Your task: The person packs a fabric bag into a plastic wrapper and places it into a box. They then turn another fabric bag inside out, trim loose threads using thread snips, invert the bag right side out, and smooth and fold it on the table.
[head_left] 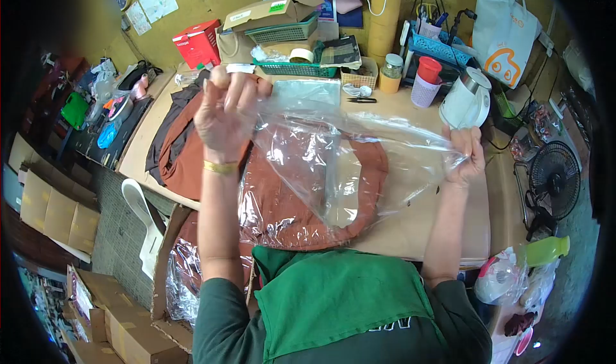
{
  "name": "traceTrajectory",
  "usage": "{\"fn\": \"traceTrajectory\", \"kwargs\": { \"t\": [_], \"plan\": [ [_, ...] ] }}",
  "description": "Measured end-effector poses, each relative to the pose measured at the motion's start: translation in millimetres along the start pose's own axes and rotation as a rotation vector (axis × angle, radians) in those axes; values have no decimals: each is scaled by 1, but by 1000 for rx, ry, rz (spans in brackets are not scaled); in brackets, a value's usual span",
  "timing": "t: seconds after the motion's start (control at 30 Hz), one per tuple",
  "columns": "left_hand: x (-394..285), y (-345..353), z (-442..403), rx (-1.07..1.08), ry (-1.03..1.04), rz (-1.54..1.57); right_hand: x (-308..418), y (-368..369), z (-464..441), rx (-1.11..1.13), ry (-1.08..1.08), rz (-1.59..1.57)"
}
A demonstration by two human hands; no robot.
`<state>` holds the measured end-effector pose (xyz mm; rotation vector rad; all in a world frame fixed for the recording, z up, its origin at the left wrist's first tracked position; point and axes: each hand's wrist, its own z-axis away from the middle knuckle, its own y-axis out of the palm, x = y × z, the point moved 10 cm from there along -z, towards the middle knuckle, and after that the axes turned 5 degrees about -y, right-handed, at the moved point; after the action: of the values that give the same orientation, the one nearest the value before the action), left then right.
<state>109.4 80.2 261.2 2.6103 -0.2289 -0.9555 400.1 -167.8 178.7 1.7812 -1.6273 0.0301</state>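
A clear plastic bag [410, 165] stretches between my two hands above the table. My left hand [224, 110], raised at the left, has its fingers curled closed on one side of the bag. At the right, my right hand [467, 157] pinches the opposite corner, pulling the film taut. Beneath and partly inside the shiny plastic lies a folded rust-brown garment [282, 197] with a curved edge and a pale panel [346, 184]. To its left more brown cloth [183, 146] is heaped near my left forearm, outside the bag.
Along the back stand a green basket [295, 67], a glass jar [391, 72], a red-topped purple cup [426, 88] and a white kettle [466, 98]. A black fan [555, 177] is at right. An open carton [168, 248] with plastic-wrapped brown items sits at my lower left.
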Motion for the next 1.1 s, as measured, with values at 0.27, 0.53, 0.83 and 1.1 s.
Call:
{"fn": "traceTrajectory", "kwargs": {
  "t": [0.27,0.53,0.83,1.1],
  "plan": [
    [143,67,34,-173,-544,-754,-91,87,39,22,346,684],
    [156,56,62,-150,-623,-1037,-103,69,49,-140,366,709],
    [156,71,74,135,-447,-1447,-62,143,41,121,-215,1191],
    [165,92,105,376,-505,-1868,-117,114,55,313,129,1390]
  ]
}}
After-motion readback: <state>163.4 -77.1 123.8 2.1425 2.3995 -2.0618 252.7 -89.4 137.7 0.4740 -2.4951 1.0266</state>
